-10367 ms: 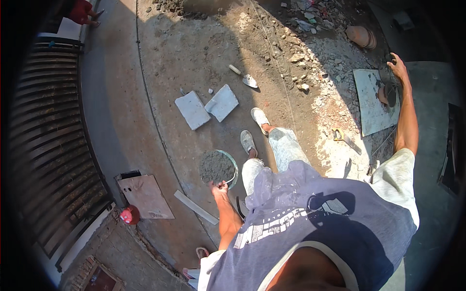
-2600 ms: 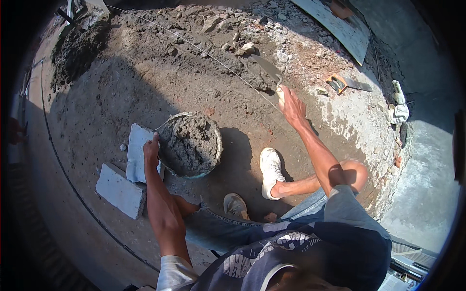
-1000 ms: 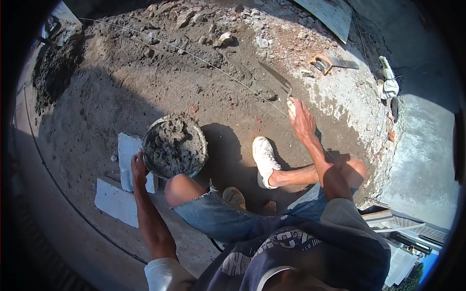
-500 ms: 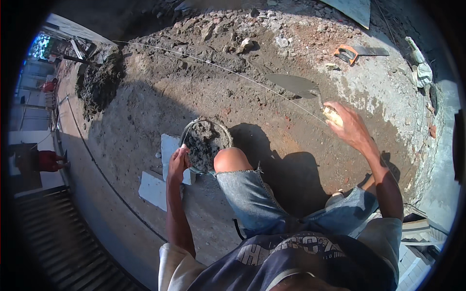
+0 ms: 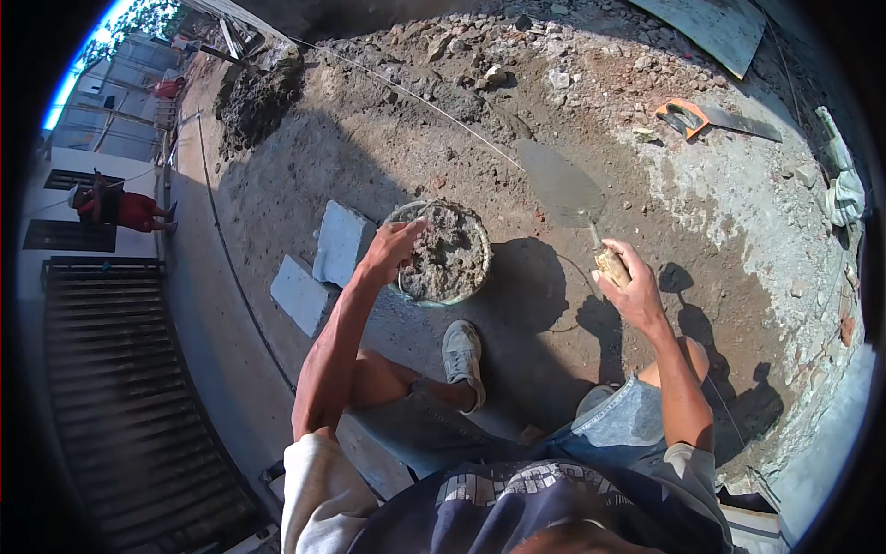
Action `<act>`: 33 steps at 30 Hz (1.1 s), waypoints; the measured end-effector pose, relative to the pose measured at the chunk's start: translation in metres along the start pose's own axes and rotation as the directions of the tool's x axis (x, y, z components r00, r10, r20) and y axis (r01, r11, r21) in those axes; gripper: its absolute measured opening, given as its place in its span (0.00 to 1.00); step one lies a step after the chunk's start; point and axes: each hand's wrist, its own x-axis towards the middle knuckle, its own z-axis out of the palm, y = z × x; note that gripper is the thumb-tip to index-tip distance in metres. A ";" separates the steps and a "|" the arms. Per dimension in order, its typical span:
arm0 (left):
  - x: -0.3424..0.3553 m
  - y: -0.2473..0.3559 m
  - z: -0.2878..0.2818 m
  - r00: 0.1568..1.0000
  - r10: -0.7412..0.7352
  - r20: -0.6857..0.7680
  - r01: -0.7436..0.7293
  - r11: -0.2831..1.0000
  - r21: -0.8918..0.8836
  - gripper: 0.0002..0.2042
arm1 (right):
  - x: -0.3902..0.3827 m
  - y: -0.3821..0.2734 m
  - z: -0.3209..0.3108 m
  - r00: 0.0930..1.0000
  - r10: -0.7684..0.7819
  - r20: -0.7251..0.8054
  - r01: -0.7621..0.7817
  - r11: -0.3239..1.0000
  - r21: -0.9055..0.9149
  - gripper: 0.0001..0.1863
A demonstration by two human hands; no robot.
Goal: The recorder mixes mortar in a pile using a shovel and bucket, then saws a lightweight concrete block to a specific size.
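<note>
Clasping a trowel [image 5: 565,192] in the right hand [image 5: 635,288], aimed up-left beyond curled fingers, diagonal lengthwise; looks grey-bladed, pale-handled. At a bucket [image 5: 487,251] with the left hand [image 5: 391,249]; cannot tell whether gripping.

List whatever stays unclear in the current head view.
In the head view:
Left hand: its own back hides whether it grips the bucket.
Trowel: the right hand covers part of its handle.
Right shoe: mostly hidden by the jeans.
Board: cut off by the upper edge.
Distant person: too small for detail.
</note>
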 end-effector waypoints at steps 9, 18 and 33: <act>-0.035 -0.015 0.124 0.964 -0.161 0.213 0.226 0.917 -0.329 0.19 | -0.038 0.015 -0.022 0.976 -0.005 0.219 0.045 0.983 -0.176 0.23; -0.042 -0.143 0.133 0.927 -0.100 -0.362 0.121 0.992 0.035 0.24 | -0.014 0.040 -0.019 0.925 -0.028 0.378 0.251 0.793 -0.555 0.21; -0.001 -0.195 0.187 0.896 -0.282 -0.343 0.084 0.867 -0.491 0.31 | -0.138 0.050 0.057 0.883 0.326 0.338 -0.055 0.787 -0.615 0.24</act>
